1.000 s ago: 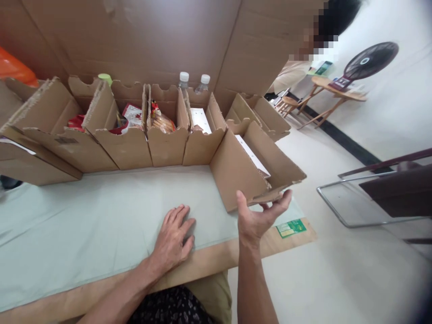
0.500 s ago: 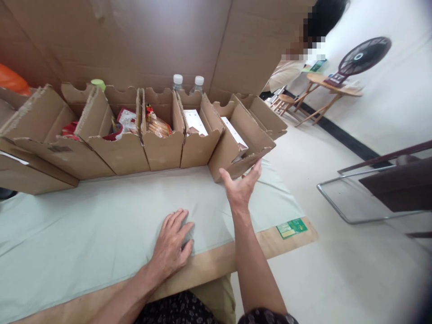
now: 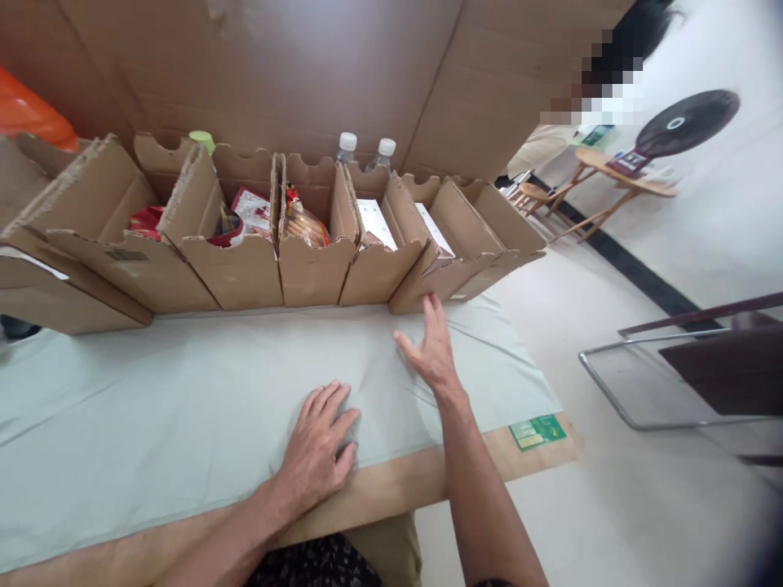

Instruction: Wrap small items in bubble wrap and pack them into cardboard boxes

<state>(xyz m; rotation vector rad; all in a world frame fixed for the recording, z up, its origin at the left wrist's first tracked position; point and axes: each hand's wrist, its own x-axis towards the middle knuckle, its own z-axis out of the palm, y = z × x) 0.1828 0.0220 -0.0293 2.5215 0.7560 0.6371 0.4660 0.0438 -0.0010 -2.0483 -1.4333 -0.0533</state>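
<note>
Fingers spread, my left hand rests on the pale green cloth near the table's front edge. My right hand is open, its fingertips at the lower front of a cardboard box that has a white carton inside. Whether the fingertips touch the box I cannot tell. To its left stands another cardboard box, holding a white carton. A further box contains a clear packet of brown sticks. Neither hand holds anything.
More cardboard boxes continue the row leftward, with red packets inside. Two white-capped bottles stand behind, before a tall cardboard panel. A green card lies at the table's right corner. Beyond are a person, a fan and a metal frame.
The box by my right hand has shifted back and straightened into the row. My right hand has dropped lower, away from its upper front edge. My left hand stays on the cloth.
</note>
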